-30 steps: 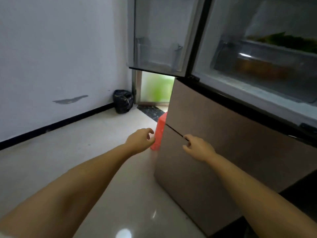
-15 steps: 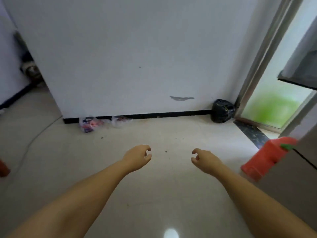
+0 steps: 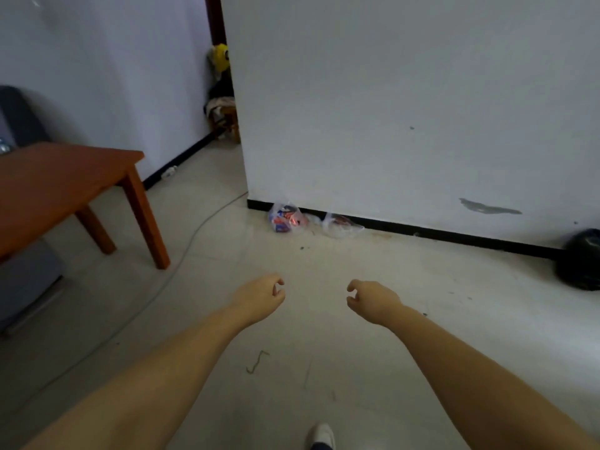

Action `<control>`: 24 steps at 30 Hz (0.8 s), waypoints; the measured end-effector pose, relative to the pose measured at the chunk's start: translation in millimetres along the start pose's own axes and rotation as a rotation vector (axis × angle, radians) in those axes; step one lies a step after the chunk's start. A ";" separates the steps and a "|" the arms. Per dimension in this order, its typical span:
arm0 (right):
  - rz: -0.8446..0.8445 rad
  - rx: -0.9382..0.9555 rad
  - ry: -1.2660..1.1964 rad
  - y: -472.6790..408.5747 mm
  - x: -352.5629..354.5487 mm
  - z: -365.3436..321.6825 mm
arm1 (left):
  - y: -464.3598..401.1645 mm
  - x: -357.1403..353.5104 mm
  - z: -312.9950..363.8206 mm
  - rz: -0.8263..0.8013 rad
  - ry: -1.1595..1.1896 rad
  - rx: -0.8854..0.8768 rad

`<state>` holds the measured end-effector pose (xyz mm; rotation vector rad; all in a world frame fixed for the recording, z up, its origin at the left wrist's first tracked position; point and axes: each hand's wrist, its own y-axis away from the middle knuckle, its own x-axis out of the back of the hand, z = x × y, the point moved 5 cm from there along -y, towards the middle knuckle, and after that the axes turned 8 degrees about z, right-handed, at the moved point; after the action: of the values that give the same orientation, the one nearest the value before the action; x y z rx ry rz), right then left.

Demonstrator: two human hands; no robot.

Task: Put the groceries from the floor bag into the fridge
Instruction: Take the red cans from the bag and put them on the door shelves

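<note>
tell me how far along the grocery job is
Nothing visibly done here: the fridge is out of view. Both the left hand and right hand are empty. Two clear bags with groceries sit by the wall; fetching and shelving remain.

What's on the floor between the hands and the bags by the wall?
Mostly bare floor, with a few dark specks, in the head view, between both hands and the bags.

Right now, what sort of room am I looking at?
Probably a plain room in a home: a tiled floor, a white wall with black skirting, a wooden table, and clear grocery bags against the wall. Both hands hold nothing.
</note>
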<state>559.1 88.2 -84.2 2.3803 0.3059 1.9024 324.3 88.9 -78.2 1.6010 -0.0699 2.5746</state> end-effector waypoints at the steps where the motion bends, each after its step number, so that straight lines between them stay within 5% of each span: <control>1: -0.008 -0.002 0.008 -16.4 1.3 1.2 | -13.8 -3.4 -2.9 -0.013 0.001 -0.003; 11: -0.124 0.046 0.080 -218.2 26.5 15.1 | -201.1 14.9 -55.0 0.012 0.055 0.115; 24: -0.153 0.137 0.057 -505.3 46.4 -59.7 | -444.7 52.4 -163.3 0.017 0.047 0.210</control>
<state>457.3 587.5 -120.0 2.3104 0.6235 1.9389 207.6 549.8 -111.8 1.6096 0.1980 2.7085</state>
